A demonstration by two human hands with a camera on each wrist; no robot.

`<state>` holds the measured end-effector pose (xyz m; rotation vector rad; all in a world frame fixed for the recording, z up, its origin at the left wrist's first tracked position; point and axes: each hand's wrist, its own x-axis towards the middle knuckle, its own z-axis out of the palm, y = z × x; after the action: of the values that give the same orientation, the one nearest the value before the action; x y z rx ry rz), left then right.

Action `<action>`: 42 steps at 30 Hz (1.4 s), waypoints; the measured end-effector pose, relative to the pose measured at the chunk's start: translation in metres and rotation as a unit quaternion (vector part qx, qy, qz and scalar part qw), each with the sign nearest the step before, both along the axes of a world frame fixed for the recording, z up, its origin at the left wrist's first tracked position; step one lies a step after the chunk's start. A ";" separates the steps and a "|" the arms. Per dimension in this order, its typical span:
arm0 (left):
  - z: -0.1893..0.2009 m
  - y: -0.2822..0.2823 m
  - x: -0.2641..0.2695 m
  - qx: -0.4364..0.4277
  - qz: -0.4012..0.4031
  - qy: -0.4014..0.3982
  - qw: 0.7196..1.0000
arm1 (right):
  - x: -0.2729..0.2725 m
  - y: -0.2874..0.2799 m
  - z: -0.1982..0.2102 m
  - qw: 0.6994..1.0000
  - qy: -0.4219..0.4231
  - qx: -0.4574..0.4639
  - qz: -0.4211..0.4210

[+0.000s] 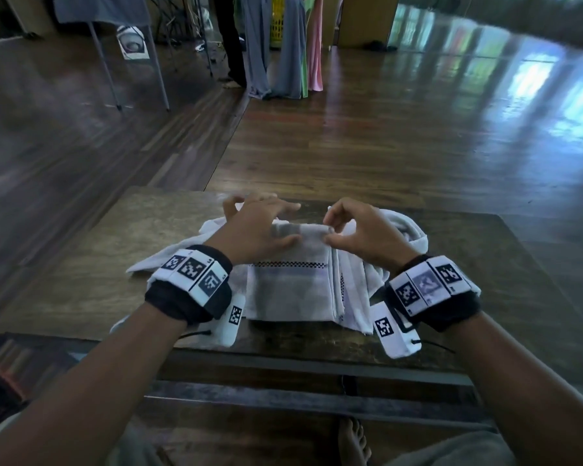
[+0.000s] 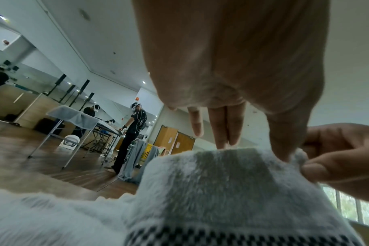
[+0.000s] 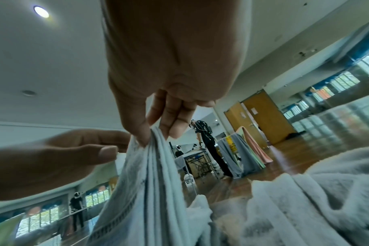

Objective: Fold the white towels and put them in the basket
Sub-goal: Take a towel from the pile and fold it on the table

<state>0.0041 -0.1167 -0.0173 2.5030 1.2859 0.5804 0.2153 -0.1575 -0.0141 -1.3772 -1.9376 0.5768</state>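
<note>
Folded towel (image 1: 288,290): white terry cloth, fuzzy matt pile, woven black-and-white checked band. Loose towels (image 1: 398,237) beside it: same nappy cloth, rumpled. Tabletop (image 1: 91,264): dark wood, worn, dull sheen. Floor (image 1: 401,139): wood planks, glossy, reflecting windows. Wrist bands (image 1: 189,287): black matt fabric, white printed marker tags.

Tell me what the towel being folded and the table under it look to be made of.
Folded towel: looks like soft terry cloth, white, matte; the left wrist view shows a fuzzy pile and a woven black-and-white check band. The right hand pinches its stacked layers, which bend limply. Table: probably wood or a wood-look laminate, dark brown, worn and dull; faint grain and scuffs show, but which of the two I cannot tell.
</note>
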 end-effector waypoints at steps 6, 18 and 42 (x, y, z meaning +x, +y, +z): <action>0.021 -0.011 -0.010 -0.052 -0.071 -0.021 0.996 | -0.017 -0.024 0.013 0.996 -0.005 0.084 0.031; 0.033 -0.033 -0.052 -0.109 -0.019 -0.216 0.970 | 0.004 -0.029 -0.005 0.986 -0.072 -0.151 0.015; -0.089 -0.036 -0.063 -0.177 0.106 -0.135 0.969 | -0.017 -0.003 -0.060 0.979 -0.034 -0.190 -0.074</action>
<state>-0.0586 -0.1531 -0.1059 1.9415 1.4160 0.6473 0.1982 -0.1608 -0.0742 -1.7791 -1.8188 0.8700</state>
